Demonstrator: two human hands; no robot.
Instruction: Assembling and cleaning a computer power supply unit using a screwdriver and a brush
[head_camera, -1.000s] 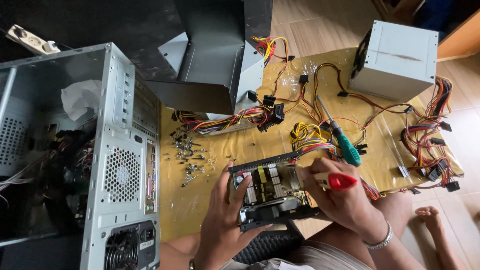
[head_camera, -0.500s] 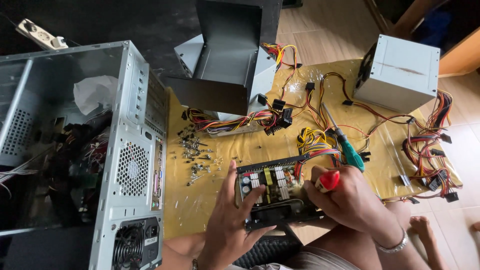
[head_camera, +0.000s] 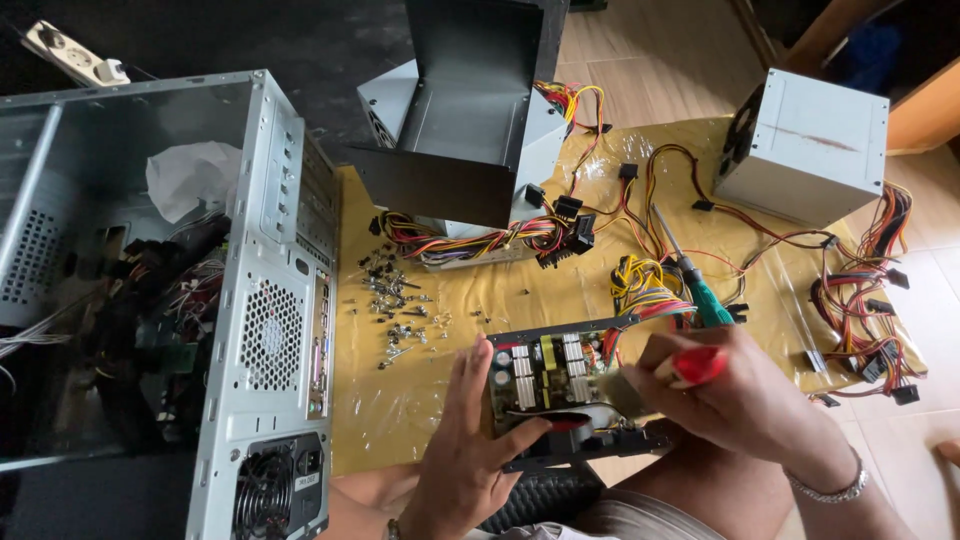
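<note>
On the left of the floor stands an open grey computer case (head_camera: 250, 300), its inside full of loose wires, with a crumpled white cloth (head_camera: 195, 175) lodged near the top and a fan grille low on its rear panel. Beside it spreads a yellow plastic sheet (head_camera: 400, 410), which carries most of the smaller things. At the top of the sheet an opened power supply shell (head_camera: 460, 110) lies with its dark lid raised, and coloured cables (head_camera: 500, 238) spill from under it. Well apart, at the far right corner, sits a closed grey power supply box (head_camera: 810, 145), trailing red, yellow and black cables toward the right edge. Near the person's lap, at the lower middle, rests the opened power supply unit (head_camera: 560, 385), its circuit board and heat sinks exposed. The left hand (head_camera: 465, 450) grips its near left side, thumb across the front edge and fingers spread along the side. The right hand (head_camera: 740, 400) is closed around a red-handled brush (head_camera: 670, 372), whose bristles touch the board. Just above that hand a green-handled screwdriver (head_camera: 700, 290) lies on the sheet. A scatter of small screws (head_camera: 395, 310) lies between the case and the unit.
</note>
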